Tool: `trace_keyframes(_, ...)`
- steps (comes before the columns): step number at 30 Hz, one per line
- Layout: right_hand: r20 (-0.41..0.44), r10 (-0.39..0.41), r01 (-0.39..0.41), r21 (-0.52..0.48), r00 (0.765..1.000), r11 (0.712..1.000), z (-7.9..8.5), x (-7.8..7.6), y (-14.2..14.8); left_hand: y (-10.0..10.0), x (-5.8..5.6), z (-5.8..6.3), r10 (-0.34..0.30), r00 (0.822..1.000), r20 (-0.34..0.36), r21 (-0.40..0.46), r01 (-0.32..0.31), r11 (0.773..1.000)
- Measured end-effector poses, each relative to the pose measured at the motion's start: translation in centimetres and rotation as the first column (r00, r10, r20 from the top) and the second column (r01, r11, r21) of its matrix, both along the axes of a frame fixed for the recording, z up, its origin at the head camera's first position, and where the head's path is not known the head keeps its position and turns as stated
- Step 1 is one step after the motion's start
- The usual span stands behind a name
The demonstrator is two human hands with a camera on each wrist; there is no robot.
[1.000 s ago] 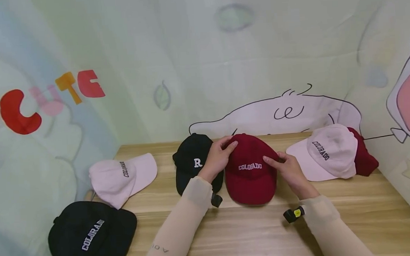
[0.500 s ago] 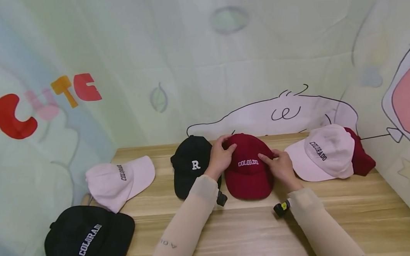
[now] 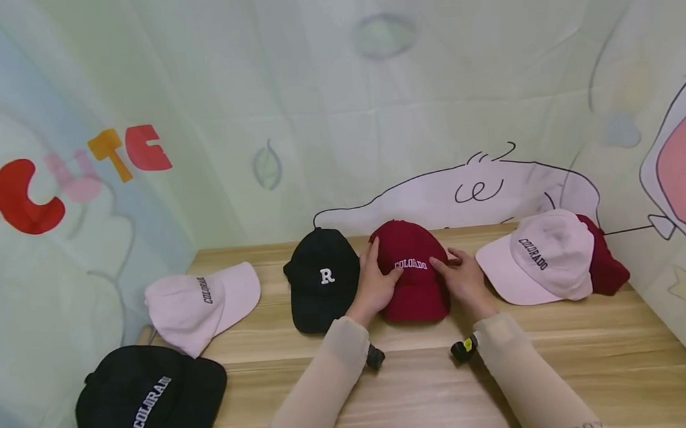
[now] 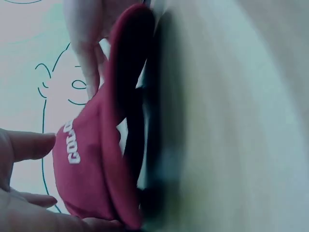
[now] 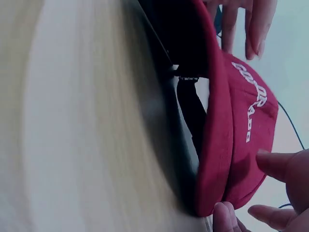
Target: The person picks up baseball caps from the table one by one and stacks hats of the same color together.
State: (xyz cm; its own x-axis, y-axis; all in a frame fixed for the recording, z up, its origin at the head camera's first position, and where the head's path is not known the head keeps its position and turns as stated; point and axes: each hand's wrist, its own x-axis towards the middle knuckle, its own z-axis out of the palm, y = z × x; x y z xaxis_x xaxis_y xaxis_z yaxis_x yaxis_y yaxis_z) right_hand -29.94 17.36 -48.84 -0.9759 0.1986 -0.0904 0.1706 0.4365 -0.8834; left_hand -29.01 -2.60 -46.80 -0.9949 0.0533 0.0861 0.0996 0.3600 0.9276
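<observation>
A dark red baseball cap (image 3: 415,299) with white COLORADO lettering stands on the wooden table, its brim facing me. My left hand (image 3: 375,288) holds its left side, thumb on the front panel and fingers along the crown. On the opposite side my right hand (image 3: 466,280) grips the cap, its thumb beside the lettering. In the left wrist view the brim (image 4: 116,159) arches over a dark shadow. The right wrist view shows fingertips (image 5: 223,215) at the brim's edge. A black cap with a white R (image 3: 322,309) sits close to my left hand.
To the right, a pale pink cap (image 3: 551,255) overlaps another dark red cap (image 3: 609,265). A second pale pink cap (image 3: 187,306) and a large black cap (image 3: 149,399) lie on the left. A printed cloth backdrop (image 3: 337,111) rises behind the table (image 3: 422,391).
The red cap has shifted slightly back, away from me, with both hands on it. My left hand has slid down its side and the thumb now lies lower, by the lettering.
</observation>
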Motion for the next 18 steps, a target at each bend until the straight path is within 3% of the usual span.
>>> trace_keyframes(6, -0.008, 0.029, -0.029, -0.032, 1.0, 0.999, -0.3, 0.4, -0.4, 0.2, 0.6, -0.6, 0.003, 0.999, 0.041, -0.006, -0.002, 1.0)
trace_keyframes(18, -0.015, 0.073, -0.074, -0.067, 0.997, 0.995, -0.8, 0.5, -0.6, 0.2, 0.1, -1.3, 0.012, 0.998, 0.058, -0.009, -0.011, 1.0)
